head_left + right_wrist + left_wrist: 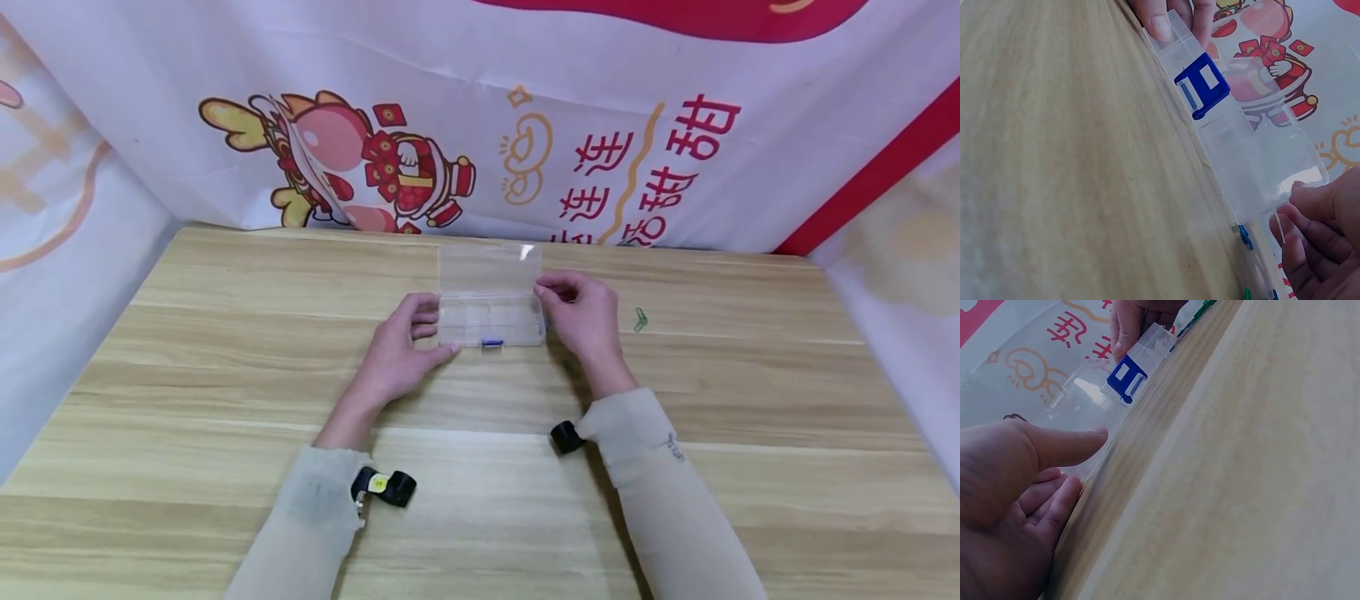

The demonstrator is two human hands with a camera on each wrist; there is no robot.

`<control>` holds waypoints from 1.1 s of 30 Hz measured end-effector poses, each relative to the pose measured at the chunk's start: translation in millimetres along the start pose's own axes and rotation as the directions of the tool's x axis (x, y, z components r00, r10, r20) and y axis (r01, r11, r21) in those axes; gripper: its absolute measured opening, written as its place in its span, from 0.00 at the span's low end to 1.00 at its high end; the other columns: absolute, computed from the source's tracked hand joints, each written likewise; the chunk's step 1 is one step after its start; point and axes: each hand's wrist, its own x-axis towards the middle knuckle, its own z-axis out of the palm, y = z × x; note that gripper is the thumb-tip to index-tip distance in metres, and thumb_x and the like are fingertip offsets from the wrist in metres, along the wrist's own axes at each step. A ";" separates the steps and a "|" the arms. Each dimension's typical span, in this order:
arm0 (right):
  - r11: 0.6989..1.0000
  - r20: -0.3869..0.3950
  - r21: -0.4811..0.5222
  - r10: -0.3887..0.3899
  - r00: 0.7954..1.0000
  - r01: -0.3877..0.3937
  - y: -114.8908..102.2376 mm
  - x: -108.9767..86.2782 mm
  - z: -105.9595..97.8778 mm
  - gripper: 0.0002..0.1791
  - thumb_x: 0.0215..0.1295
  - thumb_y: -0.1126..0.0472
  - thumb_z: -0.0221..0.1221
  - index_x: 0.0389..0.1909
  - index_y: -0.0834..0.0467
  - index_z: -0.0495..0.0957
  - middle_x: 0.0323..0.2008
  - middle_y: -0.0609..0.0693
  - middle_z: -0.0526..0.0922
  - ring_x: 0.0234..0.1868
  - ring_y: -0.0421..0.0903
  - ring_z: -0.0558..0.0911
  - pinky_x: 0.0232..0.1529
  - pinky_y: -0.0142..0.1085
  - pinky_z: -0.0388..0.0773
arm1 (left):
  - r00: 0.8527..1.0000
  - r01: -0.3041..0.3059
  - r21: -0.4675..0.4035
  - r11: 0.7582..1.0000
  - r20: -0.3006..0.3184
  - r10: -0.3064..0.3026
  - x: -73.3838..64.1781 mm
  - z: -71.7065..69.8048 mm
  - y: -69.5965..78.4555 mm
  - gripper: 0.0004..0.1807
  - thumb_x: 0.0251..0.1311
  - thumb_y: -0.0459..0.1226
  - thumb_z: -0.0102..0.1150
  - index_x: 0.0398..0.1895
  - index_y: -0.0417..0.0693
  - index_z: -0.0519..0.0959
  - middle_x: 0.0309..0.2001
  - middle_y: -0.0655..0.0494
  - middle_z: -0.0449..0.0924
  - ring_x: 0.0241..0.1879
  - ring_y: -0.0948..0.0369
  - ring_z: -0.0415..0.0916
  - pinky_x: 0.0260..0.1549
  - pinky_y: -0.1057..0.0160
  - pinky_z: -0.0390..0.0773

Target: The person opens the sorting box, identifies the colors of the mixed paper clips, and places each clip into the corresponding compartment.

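A clear plastic compartment box [491, 323] with a blue latch [492, 342] rests on the table, its transparent lid [489, 271] raised at the back. My left hand [405, 350] holds the box's left end, thumb at the front corner and fingers along the side. At the other end, my right hand [585, 317] pinches the right edge of the lid between thumb and fingers. The right wrist view shows that thumb against the lid's corner. The compartments look see-through; their contents cannot be made out.
Green clip-like pieces [640, 320] lie on the wooden table [750, 367] right of the right hand. A small blue piece [1245, 237] lies beside the box's right end. A printed cloth [480, 142] hangs behind the table's back edge.
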 end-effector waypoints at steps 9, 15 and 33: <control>1.000 0.019 0.007 -0.030 0.999 0.029 2.9 -6.5 -1.8 0.10 0.73 0.60 0.69 0.51 0.56 0.88 0.47 0.52 0.89 0.49 0.49 0.85 0.52 0.42 0.85 | 1.000 -0.011 0.004 1.000 0.007 0.011 1.2 -0.8 1.2 0.41 0.66 0.34 0.74 0.81 0.52 0.66 0.73 0.42 0.74 0.70 0.45 0.77 0.74 0.48 0.77; 0.999 0.026 0.004 -0.038 0.999 0.037 0.3 -8.9 -0.4 0.10 0.73 0.61 0.69 0.51 0.56 0.88 0.47 0.52 0.89 0.49 0.50 0.85 0.52 0.43 0.86 | 1.000 -0.002 0.003 1.000 0.000 0.002 2.2 0.7 4.6 0.45 0.64 0.34 0.76 0.82 0.54 0.65 0.69 0.41 0.76 0.65 0.45 0.79 0.70 0.46 0.79; 0.983 0.039 -0.125 -0.134 0.990 0.138 15.8 -14.4 -26.4 0.07 0.73 0.64 0.66 0.47 0.56 0.89 0.44 0.54 0.90 0.45 0.51 0.84 0.46 0.42 0.83 | 1.000 0.004 0.031 1.000 -0.002 -0.004 6.2 0.1 -1.8 0.42 0.66 0.35 0.74 0.82 0.56 0.67 0.67 0.41 0.77 0.65 0.45 0.78 0.71 0.46 0.79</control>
